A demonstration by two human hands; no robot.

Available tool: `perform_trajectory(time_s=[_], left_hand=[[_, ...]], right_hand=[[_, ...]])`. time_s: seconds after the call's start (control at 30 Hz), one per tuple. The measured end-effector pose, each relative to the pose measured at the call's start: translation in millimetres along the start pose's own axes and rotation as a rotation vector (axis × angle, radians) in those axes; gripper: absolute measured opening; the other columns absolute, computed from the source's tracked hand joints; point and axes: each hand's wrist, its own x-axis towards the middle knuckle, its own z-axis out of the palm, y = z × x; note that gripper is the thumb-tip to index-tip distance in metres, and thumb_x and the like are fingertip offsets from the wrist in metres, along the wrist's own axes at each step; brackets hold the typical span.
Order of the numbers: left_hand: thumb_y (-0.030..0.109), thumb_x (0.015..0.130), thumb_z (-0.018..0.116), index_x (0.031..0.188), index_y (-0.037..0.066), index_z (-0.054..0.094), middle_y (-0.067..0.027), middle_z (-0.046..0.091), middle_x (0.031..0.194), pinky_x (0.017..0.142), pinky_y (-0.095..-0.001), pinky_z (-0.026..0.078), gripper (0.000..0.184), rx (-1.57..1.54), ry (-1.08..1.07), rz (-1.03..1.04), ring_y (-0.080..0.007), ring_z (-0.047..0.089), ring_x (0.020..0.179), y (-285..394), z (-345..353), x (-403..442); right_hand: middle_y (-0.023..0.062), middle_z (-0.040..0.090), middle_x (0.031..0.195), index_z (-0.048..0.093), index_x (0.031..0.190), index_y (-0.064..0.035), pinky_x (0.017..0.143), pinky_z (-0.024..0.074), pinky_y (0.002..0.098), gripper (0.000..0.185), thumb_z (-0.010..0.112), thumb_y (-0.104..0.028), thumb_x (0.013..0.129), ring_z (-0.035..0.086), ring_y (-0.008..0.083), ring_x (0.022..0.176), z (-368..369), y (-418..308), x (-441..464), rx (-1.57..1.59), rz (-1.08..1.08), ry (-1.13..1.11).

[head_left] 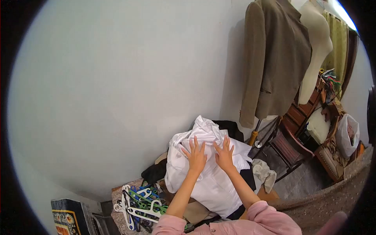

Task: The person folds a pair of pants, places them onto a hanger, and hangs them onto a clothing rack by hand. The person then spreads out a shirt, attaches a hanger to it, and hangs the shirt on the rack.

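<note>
Both splayed, left hand (197,157) and right hand (225,156) on rumpled white garment (220,188), right of plastic hangers (144,211); might slide off piled dark clothes (234,129) beneath or take creases if pressed unevenly

Support: flat surface with a patterned pinkish cover (118,222), only its left part showing. Table or bed, can't tell. Loose heap of plastic hangers (145,212) on that part, white, green, blue. Clothes pile (217,192) right beside, hiding the rest.
</note>
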Motion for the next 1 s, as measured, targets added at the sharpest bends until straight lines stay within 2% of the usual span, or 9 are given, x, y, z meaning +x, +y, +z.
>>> perform_trajectory(time_s=[0.03, 0.17, 0.3, 0.37, 0.5, 0.6, 0.77, 0.87, 1.0], left_hand=[[0.023, 0.070, 0.073, 0.132, 0.021, 0.046, -0.0181, 0.009, 0.151, 0.095, -0.0746, 0.002, 0.068, 0.023, -0.028, -0.020, -0.0427, 0.006, 0.137, -2.0, 4.1, 8.2], [0.024, 0.069, 0.073, 0.125, 0.027, 0.055, -0.0149, 0.014, 0.150, 0.096, -0.0742, 0.000, 0.059, 0.062, 0.005, 0.027, -0.0409, 0.008, 0.138, -16.6, 17.6, 24.6], [0.021, 0.070, 0.072, 0.110, 0.024, 0.066, -0.0108, 0.020, 0.149, 0.096, -0.0741, -0.001, 0.041, 0.065, 0.059, 0.075, -0.0396, 0.012, 0.137, -22.1, 19.4, 20.8], [0.018, 0.071, 0.071, 0.094, 0.022, 0.072, -0.0067, 0.028, 0.147, 0.096, -0.0743, -0.002, 0.024, 0.002, 0.054, 0.112, -0.0391, 0.016, 0.136, -26.3, 22.5, 10.8], [0.018, 0.069, 0.072, 0.078, 0.020, 0.072, -0.0041, 0.036, 0.144, 0.095, -0.0745, -0.005, 0.010, -0.108, 0.144, 0.066, -0.0403, 0.018, 0.136, -23.9, 15.3, -12.6], [0.017, 0.068, 0.073, 0.077, 0.019, 0.072, -0.0041, 0.035, 0.145, 0.095, -0.0739, -0.008, 0.009, -0.101, 0.198, 0.004, -0.0420, 0.018, 0.135, -15.8, 6.1, -34.5], [0.019, 0.068, 0.072, 0.077, 0.018, 0.072, -0.0053, 0.035, 0.145, 0.094, -0.0737, -0.010, 0.009, -0.116, 0.201, -0.015, -0.0431, 0.017, 0.135, -16.2, 9.2, -44.6], [0.020, 0.069, 0.072, 0.077, 0.018, 0.072, -0.0069, 0.033, 0.145, 0.094, -0.0741, -0.009, 0.008, -0.115, 0.186, 0.013, -0.0435, 0.016, 0.135, -12.3, 6.9, -37.9], [0.021, 0.067, 0.075, 0.103, 0.021, 0.066, -0.0100, 0.020, 0.150, 0.093, -0.0763, -0.003, 0.037, -0.028, 0.059, -0.032, -0.0417, 0.013, 0.136, -4.9, -1.5, -21.2]], right_hand=[[0.0239, 0.002, 0.150, 0.048, 0.132, -0.0228, 0.100, 0.0167, 0.0665, 0.067, 0.062, -0.001, 0.070, 0.005, 0.0438, 0.138, 1.5, 2.0, 5.7, 0.028, -0.015, 0.014], [0.0222, 0.003, 0.150, 0.054, 0.126, -0.0225, 0.101, 0.0114, 0.0671, 0.061, 0.065, -0.002, 0.069, 0.003, 0.0430, 0.138, 2.3, 6.9, 17.8, 0.042, -0.038, 0.028], [0.0205, 0.008, 0.150, 0.064, 0.114, -0.0201, 0.102, 0.0093, 0.0668, 0.048, 0.068, -0.006, 0.069, 0.005, 0.0420, 0.138, 1.9, 13.9, 22.6, 0.059, -0.083, 0.027], [0.0170, 0.018, 0.149, 0.072, 0.097, -0.0198, 0.102, 0.0076, 0.0668, 0.035, 0.072, -0.008, 0.064, 0.010, 0.0439, 0.137, 5.6, 20.2, 21.8, 0.046, -0.166, 0.058], [0.0136, 0.026, 0.148, 0.073, 0.087, -0.0185, 0.103, 0.0062, 0.0664, 0.023, 0.072, -0.011, 0.065, 0.017, 0.0436, 0.135, 2.3, 16.0, 10.4, 0.103, -0.275, 0.115], [0.0137, 0.028, 0.146, 0.073, 0.085, -0.0192, 0.103, 0.0061, 0.0665, 0.020, 0.072, -0.012, 0.065, 0.017, 0.0434, 0.135, -7.3, 9.3, -1.9, 0.163, -0.306, 0.147], [0.0192, 0.010, 0.150, 0.052, 0.127, -0.0273, 0.101, 0.0070, 0.0685, 0.067, 0.076, -0.018, 0.065, 0.008, 0.0458, 0.136, -10.5, 4.3, 15.6, -0.001, -0.261, -0.009], [0.0188, 0.009, 0.150, 0.059, 0.120, -0.0241, 0.102, 0.0061, 0.0680, 0.060, 0.076, -0.017, 0.063, 0.008, 0.0440, 0.137, -23.8, -2.0, 30.4, -0.073, -0.203, -0.085], [0.0164, 0.013, 0.151, 0.069, 0.104, -0.0198, 0.102, 0.0046, 0.0678, 0.045, 0.077, -0.016, 0.060, 0.011, 0.0418, 0.137, -7.9, 10.6, 35.6, -0.105, -0.232, -0.037]])
